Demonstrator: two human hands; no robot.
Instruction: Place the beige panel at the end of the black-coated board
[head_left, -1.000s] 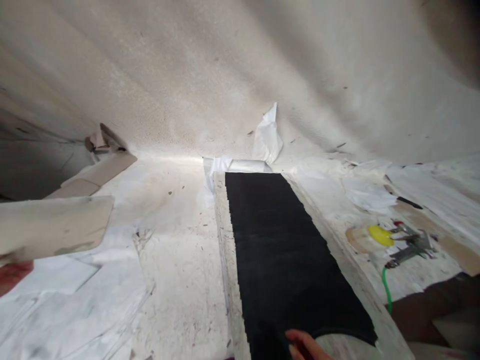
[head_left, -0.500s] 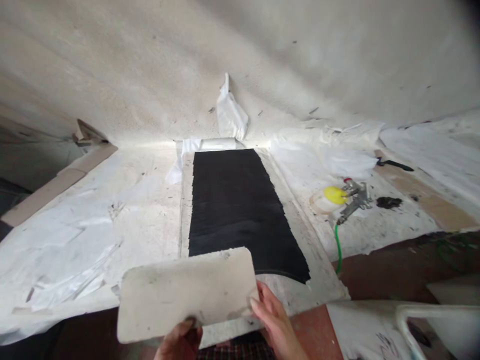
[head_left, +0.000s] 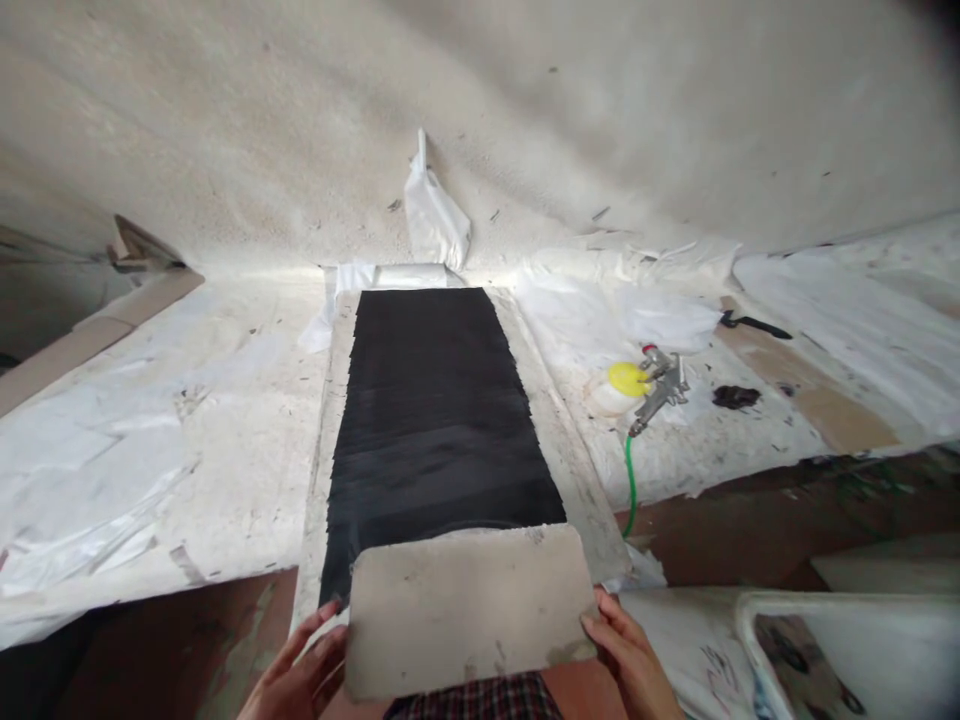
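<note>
i hold a pale, dusty board [head_left: 469, 610] with rounded corners by its two short sides, low in front of me. my left hand [head_left: 300, 680] is at its left edge, fingers [head_left: 319, 625] spread and lying along the edge; my right hand [head_left: 634, 665] is at its right edge, fingers [head_left: 600, 625] close together and pressed against the side. the board is flat and level, and its far edge covers the near end of a long black sheet [head_left: 439, 420], so i cannot tell whether the two touch. the black sheet lies on a narrow whitish panel [head_left: 577, 470] that runs away from me across the worktop [head_left: 247, 450], which is covered in crumpled white plastic and dust. at the far end of the sheet sits a roll of white film [head_left: 409, 275], and behind it a white bag [head_left: 435, 220] leans against the rough pale wall [head_left: 600, 120]. to the right of the panel, well apart from my hands, a spray gun [head_left: 660, 385] lies on its side beside a yellow cap [head_left: 628, 378], with a green hose [head_left: 631, 480] trailing from it toward me. further right there is a black smear [head_left: 735, 397] and a dark-handled tool [head_left: 754, 325]. a strip of checked cloth [head_left: 472, 700] shows just under the board, between my wrists.
</note>
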